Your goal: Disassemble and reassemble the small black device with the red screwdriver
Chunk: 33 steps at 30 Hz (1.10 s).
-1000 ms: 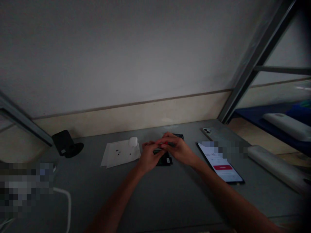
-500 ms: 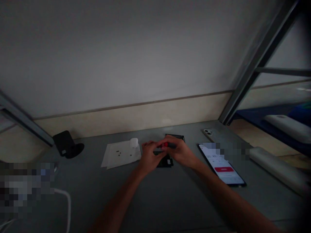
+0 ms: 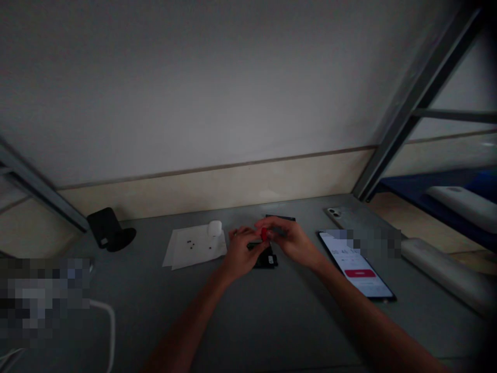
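Both hands meet at the middle of the surface (image 3: 272, 321), close to its far edge. The right hand (image 3: 295, 242) has its grip pinched tight on a red-tipped tool (image 3: 264, 233), held over the dark device (image 3: 267, 259) lying flat there. The left hand (image 3: 241, 253) rests against the device's left side; too dim to tell its grip. Toward the left edge, white paper (image 3: 182, 256) carries tiny dark screws (image 3: 190, 242). Toward the right edge, a lit phone (image 3: 359, 269) lies face up.

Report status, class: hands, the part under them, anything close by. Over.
Right hand pinching red-tipped tool. Left hand on dark device, grip unclear. Paper with screws just left; lit phone right.
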{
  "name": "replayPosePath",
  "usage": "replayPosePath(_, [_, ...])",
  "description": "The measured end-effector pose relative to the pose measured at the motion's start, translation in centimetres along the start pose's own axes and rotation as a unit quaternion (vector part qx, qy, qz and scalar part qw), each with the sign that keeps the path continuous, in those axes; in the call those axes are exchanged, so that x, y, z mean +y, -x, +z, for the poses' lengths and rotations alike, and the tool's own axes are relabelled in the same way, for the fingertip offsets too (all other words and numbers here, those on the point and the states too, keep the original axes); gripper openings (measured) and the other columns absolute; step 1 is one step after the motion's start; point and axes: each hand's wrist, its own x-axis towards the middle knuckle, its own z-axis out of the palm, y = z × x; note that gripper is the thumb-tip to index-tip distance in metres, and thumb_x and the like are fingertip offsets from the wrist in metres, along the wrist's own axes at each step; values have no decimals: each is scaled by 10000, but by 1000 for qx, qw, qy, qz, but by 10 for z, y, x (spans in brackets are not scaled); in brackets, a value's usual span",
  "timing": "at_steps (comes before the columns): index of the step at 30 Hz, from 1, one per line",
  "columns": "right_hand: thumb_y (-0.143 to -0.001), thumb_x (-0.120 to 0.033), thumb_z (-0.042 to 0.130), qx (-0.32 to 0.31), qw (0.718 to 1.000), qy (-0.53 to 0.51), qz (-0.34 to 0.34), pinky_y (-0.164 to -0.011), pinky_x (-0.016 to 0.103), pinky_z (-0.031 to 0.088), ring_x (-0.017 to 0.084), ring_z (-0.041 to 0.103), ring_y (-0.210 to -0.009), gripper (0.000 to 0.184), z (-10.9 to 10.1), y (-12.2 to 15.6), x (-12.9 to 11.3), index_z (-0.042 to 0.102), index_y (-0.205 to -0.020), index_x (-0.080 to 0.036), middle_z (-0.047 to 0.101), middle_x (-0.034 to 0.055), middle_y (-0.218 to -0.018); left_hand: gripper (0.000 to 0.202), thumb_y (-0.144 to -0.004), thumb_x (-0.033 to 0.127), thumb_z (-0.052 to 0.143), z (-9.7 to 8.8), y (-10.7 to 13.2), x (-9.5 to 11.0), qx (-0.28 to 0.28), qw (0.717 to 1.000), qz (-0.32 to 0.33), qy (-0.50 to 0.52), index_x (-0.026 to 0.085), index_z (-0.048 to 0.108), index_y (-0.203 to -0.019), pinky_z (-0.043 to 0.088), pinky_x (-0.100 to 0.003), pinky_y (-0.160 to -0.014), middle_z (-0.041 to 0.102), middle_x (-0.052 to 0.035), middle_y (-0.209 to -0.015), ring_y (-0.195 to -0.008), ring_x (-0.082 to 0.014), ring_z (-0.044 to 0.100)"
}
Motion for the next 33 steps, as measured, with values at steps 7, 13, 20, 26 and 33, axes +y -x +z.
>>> replayPosePath(7, [-916, -271, 620, -2, 1000, 12, -4, -855, 365, 514, 207, 647, -904, 150, 2, 0, 0, 737, -992, -218, 705, 55, -956, 221, -904, 439, 681, -3, -1, 1, 2, 999, -31, -32, 254, 746, -1007, 392, -448, -978, 757, -40, -1020, -1037, -253, 629])
replayPosePath(13, [-920, -295, 630, -3, 1000, 12, -28, -912, 367, 496, 210, 643, -969, 138, 0, 0, 0, 747, -942, -224, 684, 63, -1004, 184, -918, 413, 670, -2, -1, 0, 7, 1000, -15, -9, 249, 745, -953, 399, -419, -950, 757, -31, -995, -1017, -243, 644])
replayPosePath(20, [-949, -276, 560, -8, 1000, 2, 2, -809, 350, 509, 197, 644, -844, 202, -1, 0, -1, 734, -1035, -223, 701, 42, -911, 227, -885, 449, 705, -2, 0, 1, -4, 1000, -2, -19, 257, 737, -1000, 377, -430, -970, 745, -26, -1048, -1054, -249, 629])
replayPosePath(26, [-897, -282, 659, 1, 999, 27, -42, -849, 352, 499, 207, 634, -916, 116, 0, -1, -1, 751, -939, -225, 667, 59, -953, 213, -870, 438, 729, -5, 0, -1, 1, 999, -6, -35, 247, 746, -963, 369, -418, -952, 746, -33, -987, -1021, -246, 636])
replayPosePath(33, [-929, -274, 615, -6, 999, 18, -26, -875, 362, 494, 205, 641, -943, 132, 0, 0, 0, 726, -977, -219, 691, 55, -977, 164, -891, 394, 716, -9, -1, 1, 0, 1000, 3, -22, 238, 766, -900, 352, -393, -943, 747, -26, -968, -1003, -225, 635])
